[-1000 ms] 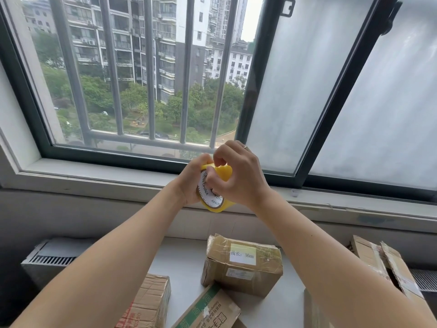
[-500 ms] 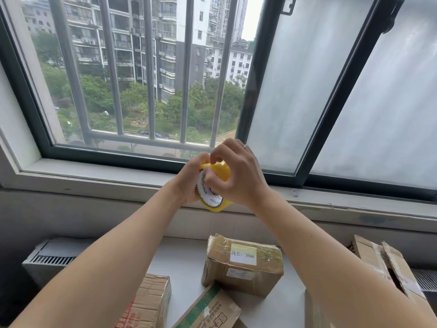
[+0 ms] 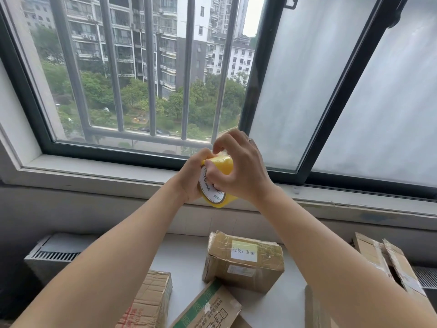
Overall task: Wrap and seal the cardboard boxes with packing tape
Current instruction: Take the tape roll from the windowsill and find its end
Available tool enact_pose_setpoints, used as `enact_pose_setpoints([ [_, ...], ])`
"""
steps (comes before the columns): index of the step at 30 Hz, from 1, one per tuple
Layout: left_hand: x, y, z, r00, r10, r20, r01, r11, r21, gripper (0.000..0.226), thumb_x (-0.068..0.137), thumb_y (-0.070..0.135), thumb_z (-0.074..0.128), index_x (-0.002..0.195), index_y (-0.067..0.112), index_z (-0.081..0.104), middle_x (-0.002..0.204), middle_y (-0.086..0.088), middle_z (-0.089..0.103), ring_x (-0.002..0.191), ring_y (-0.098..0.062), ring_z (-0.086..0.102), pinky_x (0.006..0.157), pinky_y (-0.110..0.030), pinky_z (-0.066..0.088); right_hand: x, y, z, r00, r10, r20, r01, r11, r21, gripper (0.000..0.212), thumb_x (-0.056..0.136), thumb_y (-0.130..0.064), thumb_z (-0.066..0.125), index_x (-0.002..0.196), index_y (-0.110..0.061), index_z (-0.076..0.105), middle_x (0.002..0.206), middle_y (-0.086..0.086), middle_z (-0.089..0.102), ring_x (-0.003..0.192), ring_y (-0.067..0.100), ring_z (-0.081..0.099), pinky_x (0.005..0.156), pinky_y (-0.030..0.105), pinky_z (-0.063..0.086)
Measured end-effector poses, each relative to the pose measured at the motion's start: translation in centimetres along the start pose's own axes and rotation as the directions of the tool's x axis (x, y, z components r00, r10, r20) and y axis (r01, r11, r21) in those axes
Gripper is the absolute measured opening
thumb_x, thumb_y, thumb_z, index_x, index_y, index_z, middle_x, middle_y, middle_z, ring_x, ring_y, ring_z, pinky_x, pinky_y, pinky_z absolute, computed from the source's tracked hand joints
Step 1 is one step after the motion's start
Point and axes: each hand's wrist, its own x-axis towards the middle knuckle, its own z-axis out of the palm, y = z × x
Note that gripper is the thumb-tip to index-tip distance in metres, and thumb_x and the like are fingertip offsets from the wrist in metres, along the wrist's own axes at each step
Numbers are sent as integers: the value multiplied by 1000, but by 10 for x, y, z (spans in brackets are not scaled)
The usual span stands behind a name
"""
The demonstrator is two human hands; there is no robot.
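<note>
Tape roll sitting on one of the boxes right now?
No, the left hand and the right hand hold the tape roll raised, clear of the cardboard boxes below.

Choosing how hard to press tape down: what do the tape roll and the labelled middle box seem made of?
Tape roll: glossy yellow plastic film, by its sheen, on a white printed core, probably card. Labelled box: brown cardboard, creased at the corners; shiny wrinkled patches suggest clear tape already over its top. Its label: matte white paper.

Bare ledge [image 3: 184,254] left of labelled box [image 3: 243,271], cartons [image 3: 208,308] crowding front (tight gaps), window frame [image 3: 113,157] behind
</note>
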Motion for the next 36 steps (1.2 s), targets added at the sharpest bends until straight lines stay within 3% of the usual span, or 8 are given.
enact_pose_setpoints([
  [3, -1, 1, -1, 1000, -14, 7, 14, 1000, 22, 30, 97, 32, 42, 86, 14, 63, 77, -4, 60, 70, -20, 56, 60, -28, 46, -3, 2, 3, 1000, -30, 3, 30, 1000, -5, 22, 79, -32, 64, 82, -11, 61, 84, -2, 56, 80, 20, 52, 79, 36, 45],
  [10, 0, -5, -4, 999, -45, -4, 45, 998, 38, 28, 96, 33, 41, 84, 14, 58, 81, -7, 52, 75, -23, 50, 65, -31, 43, -5, 0, 8, 997, -59, -52, 60, 998, 15, 18, 77, -22, 61, 68, -10, 52, 73, -4, 46, 70, 16, 40, 74, 24, 36],
  [16, -1, -3, -4, 1000, -24, 19, 24, 1000, 6, 33, 94, 35, 44, 88, 12, 68, 82, -7, 63, 73, -23, 59, 64, -31, 47, -3, -1, 1, 1000, -5, 6, 5, 1000, 24, 21, 78, -30, 64, 84, -10, 58, 82, -5, 51, 77, 14, 45, 78, 30, 42],
  [19, 0, -3, -5, 1000, -21, 5, 21, 1000, -3, 29, 88, 37, 51, 95, 13, 64, 86, -8, 58, 79, -24, 55, 66, -32, 47, -4, 2, 0, 998, 7, 66, -7, 1000, 7, 26, 80, -37, 63, 89, -13, 61, 89, -4, 55, 83, 16, 49, 83, 34, 44],
  [29, -3, -4, -1, 997, -39, 71, 40, 999, -8, 25, 82, 35, 54, 82, 13, 65, 82, -8, 54, 74, -23, 50, 65, -32, 43, -9, 0, 1, 994, -58, -89, 59, 998, 6, 28, 80, -31, 62, 65, -10, 49, 68, -4, 44, 69, 16, 37, 70, 27, 36],
  [36, -5, -1, 3, 997, -24, 76, 27, 999, -32, 23, 78, 35, 53, 85, 14, 57, 81, -8, 46, 72, -21, 45, 61, -31, 40, -8, 2, -5, 998, 38, 52, -41, 998, 52, 26, 83, -39, 57, 86, -13, 59, 87, -6, 54, 77, 13, 48, 79, 31, 41],
])
